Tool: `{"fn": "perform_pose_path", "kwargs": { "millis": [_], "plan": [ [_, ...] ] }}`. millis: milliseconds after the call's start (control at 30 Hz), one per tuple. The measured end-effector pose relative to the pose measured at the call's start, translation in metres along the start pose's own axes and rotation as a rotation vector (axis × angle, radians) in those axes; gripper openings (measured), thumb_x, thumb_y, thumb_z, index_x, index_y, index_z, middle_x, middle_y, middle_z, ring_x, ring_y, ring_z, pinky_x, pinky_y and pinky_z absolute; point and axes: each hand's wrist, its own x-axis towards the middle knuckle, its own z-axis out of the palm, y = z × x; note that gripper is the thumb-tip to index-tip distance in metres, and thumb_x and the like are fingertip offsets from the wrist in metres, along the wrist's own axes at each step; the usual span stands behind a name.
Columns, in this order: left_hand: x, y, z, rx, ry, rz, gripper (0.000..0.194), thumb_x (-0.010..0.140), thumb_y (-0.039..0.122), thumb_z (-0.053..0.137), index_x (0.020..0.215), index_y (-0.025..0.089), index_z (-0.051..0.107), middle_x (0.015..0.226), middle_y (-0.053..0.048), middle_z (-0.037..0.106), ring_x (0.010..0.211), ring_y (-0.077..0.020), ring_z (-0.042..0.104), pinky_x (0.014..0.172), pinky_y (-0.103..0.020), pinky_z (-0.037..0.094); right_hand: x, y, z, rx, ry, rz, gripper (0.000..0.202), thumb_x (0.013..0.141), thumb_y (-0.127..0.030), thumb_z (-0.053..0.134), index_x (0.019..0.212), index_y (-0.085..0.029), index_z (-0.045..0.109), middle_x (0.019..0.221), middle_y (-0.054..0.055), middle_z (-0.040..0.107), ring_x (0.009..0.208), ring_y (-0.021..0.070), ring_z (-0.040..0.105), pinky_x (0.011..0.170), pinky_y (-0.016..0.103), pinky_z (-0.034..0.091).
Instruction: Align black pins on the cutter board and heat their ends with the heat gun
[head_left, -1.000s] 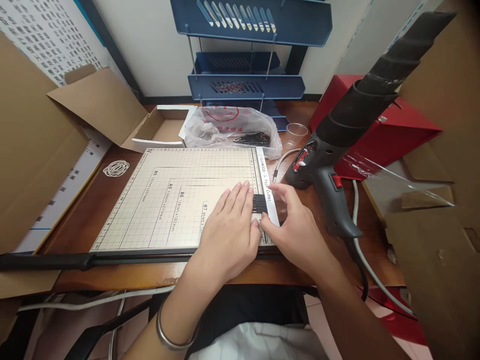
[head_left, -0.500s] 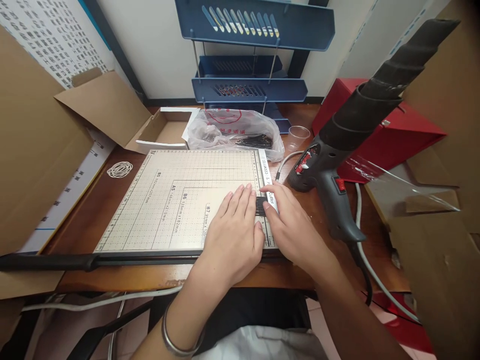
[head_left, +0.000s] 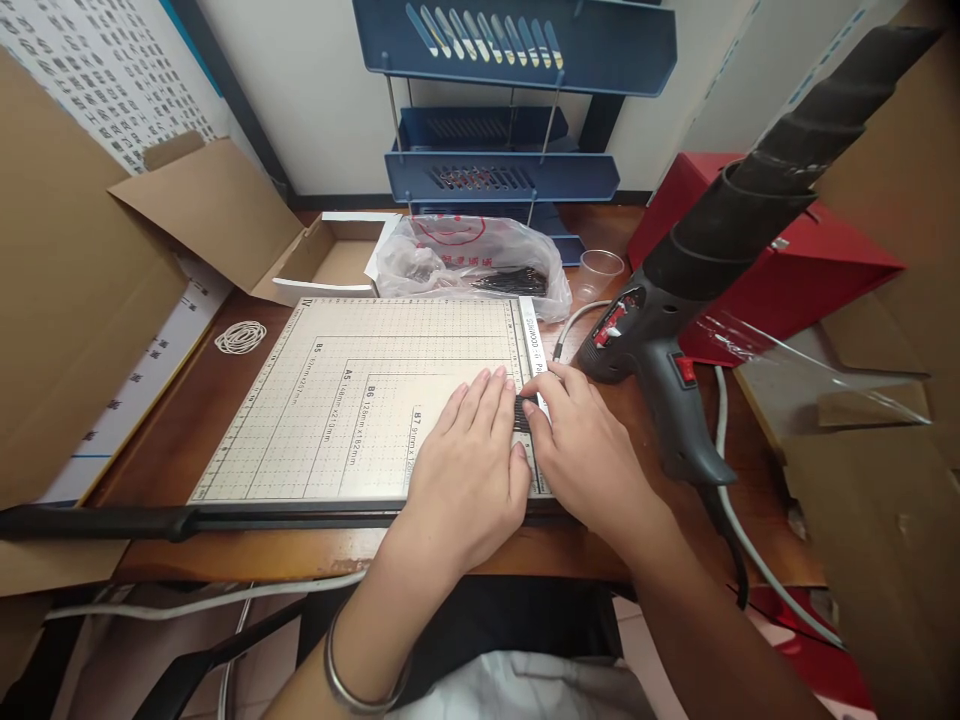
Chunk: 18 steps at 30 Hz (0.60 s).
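Observation:
A guillotine paper cutter [head_left: 315, 400] with a gridded cream board lies in front of me, its black handle [head_left: 135, 524] lowered along the near edge. A bundle of thin black strips [head_left: 520, 414] sits side by side at the board's right end, against the white ruler edge. My left hand [head_left: 469, 465] lies flat on the board with fingers together, covering the rest of the bundle. Curled fingers and thumb of my right hand [head_left: 581, 440] close at the strips' right ends. How firmly they grip is hidden.
A black heat gun [head_left: 675, 330] stands at the right before a red box [head_left: 840, 255]. Behind the cutter are a plastic bag [head_left: 420, 265] of black strips, a clear cup [head_left: 600, 268], an open carton [head_left: 334, 250] and blue shelves [head_left: 517, 175]. White cord loops [head_left: 240, 337] lie left.
My right thumb and forefinger have drawn closer together over the ends of the black strips. My left hand stays in place, and the view has shifted slightly.

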Motion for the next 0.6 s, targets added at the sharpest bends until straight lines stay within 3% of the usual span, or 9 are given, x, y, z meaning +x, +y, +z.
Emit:
{"fn": "perform_pose_path", "kwargs": {
  "millis": [100, 233, 400, 467, 600],
  "plan": [
    [0.001, 0.0, -0.001, -0.002, -0.015, 0.0, 0.061, 0.104, 0.028, 0.032, 0.158, 0.003, 0.038, 0.169, -0.016, 0.029, 0.159, -0.0272, 0.025, 0.13, -0.048, 0.025, 0.0, -0.001, -0.001, 0.017, -0.004, 0.009, 0.02, 0.102, -0.028, 0.037, 0.107, -0.025, 0.056, 0.142, 0.011, 0.055, 0.125, 0.0345, 0.059, 0.085, 0.049, 0.051],
    [0.001, 0.001, -0.002, 0.003, -0.023, -0.007, 0.061, 0.104, 0.028, 0.032, 0.158, 0.003, 0.038, 0.169, -0.016, 0.028, 0.159, -0.0274, 0.024, 0.13, -0.049, 0.025, 0.002, -0.007, 0.001, 0.054, 0.012, 0.042, 0.022, 0.101, -0.026, 0.032, 0.104, -0.024, 0.053, 0.123, 0.011, 0.062, 0.112, 0.0313, 0.063, 0.081, 0.046, 0.049],
    [0.001, 0.005, 0.0, 0.008, 0.001, -0.01, 0.062, 0.103, 0.027, 0.031, 0.159, 0.001, 0.036, 0.169, -0.016, 0.028, 0.158, -0.0272, 0.025, 0.13, -0.048, 0.025, 0.003, -0.008, 0.0, 0.087, 0.014, 0.047, 0.027, 0.098, -0.022, 0.033, 0.114, -0.022, 0.054, 0.122, 0.014, 0.066, 0.109, 0.0331, 0.066, 0.084, 0.048, 0.05],
    [0.001, 0.006, 0.001, 0.006, 0.013, -0.01, 0.061, 0.103, 0.027, 0.03, 0.158, 0.0, 0.037, 0.169, -0.017, 0.028, 0.158, -0.0272, 0.025, 0.13, -0.048, 0.025, 0.001, -0.002, -0.004, 0.162, 0.1, 0.034, 0.03, 0.1, -0.025, 0.033, 0.121, -0.021, 0.054, 0.122, 0.015, 0.068, 0.111, 0.0321, 0.066, 0.088, 0.049, 0.051],
    [0.001, 0.006, 0.001, 0.004, 0.025, -0.005, 0.061, 0.104, 0.028, 0.03, 0.157, 0.0, 0.038, 0.168, -0.016, 0.03, 0.158, -0.0277, 0.024, 0.131, -0.048, 0.024, -0.007, 0.019, -0.015, 0.336, 0.423, -0.013, 0.028, 0.102, -0.033, 0.044, 0.123, -0.023, 0.059, 0.121, 0.011, 0.07, 0.106, 0.0245, 0.068, 0.093, 0.043, 0.053]
  ]
}}
